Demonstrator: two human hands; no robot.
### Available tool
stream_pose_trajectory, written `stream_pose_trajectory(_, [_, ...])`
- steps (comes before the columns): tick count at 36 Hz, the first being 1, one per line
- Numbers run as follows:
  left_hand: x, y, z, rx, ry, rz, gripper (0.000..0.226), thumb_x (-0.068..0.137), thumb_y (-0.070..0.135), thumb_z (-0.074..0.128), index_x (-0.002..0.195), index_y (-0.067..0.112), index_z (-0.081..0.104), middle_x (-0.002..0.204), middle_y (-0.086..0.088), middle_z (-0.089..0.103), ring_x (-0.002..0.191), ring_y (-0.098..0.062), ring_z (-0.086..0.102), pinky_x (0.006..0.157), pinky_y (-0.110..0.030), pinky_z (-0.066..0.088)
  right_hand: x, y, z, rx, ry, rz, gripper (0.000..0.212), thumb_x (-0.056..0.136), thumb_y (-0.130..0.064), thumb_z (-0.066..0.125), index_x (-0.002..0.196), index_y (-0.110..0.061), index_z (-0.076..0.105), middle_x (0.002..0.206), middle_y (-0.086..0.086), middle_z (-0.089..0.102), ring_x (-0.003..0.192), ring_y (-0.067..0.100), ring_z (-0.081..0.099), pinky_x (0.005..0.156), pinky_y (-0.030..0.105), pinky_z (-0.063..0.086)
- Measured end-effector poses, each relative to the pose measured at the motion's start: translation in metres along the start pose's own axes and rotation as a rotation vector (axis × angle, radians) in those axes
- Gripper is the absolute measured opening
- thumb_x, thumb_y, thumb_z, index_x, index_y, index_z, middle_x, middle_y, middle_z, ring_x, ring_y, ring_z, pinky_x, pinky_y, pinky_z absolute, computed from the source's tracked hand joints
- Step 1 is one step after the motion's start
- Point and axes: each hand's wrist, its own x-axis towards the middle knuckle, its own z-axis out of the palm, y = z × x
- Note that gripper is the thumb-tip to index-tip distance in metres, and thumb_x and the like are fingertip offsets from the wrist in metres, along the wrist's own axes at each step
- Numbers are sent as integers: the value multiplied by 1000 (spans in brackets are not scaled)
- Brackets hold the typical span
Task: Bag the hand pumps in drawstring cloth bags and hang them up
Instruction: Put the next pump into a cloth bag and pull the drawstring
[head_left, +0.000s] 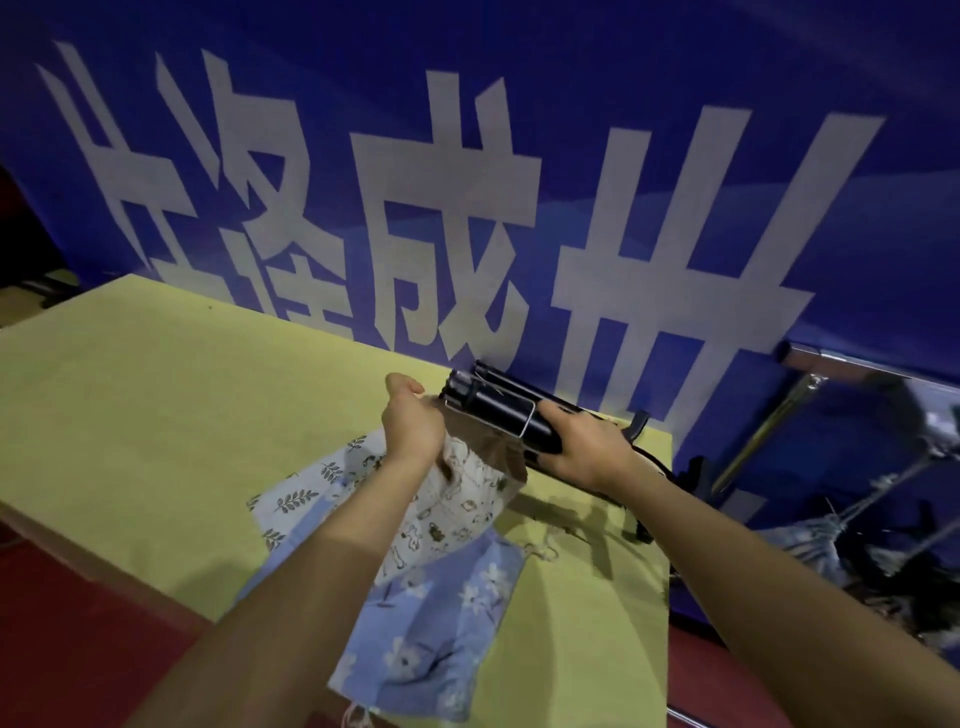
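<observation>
My right hand (587, 447) grips a black hand pump (498, 410) around its barrel, holding it level above the yellow-green table (156, 415). The pump's head end points left, toward my left hand (413, 421). That hand holds up the mouth of a cream drawstring bag (462, 509) printed with small animals, just below and beside the pump's end. A blue floral bag (441, 623) lies flat under it, and a pale blue leaf-print bag (306, 499) lies to the left.
A blue banner (467, 182) with big white characters stands right behind the table. At the right, a metal rail (769, 431) carries cords and hanging bags (821, 540). Another black pump part (639, 426) lies by the table's far right edge. Red floor shows at lower left.
</observation>
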Motion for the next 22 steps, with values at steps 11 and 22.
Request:
stream_pose_trajectory(11, [-8,-9,-10,70,-131,226,34,96,-2,37,123,1,59,128,-10,49,117,-20,49,95,-13,31,-14,4,21,-20,-154,53,39,80,-29,59,115,-25,42,96,6,64,87,31,60,68,37,49])
stream_pose_trajectory(22, [-22,-24,4,606,-428,558,55,86,6,49,139,16,39,131,0,35,115,-20,38,98,-34,40,5,-15,30,-334,-204,-82,34,86,-20,55,116,-11,44,99,8,65,85,30,62,57,31,36])
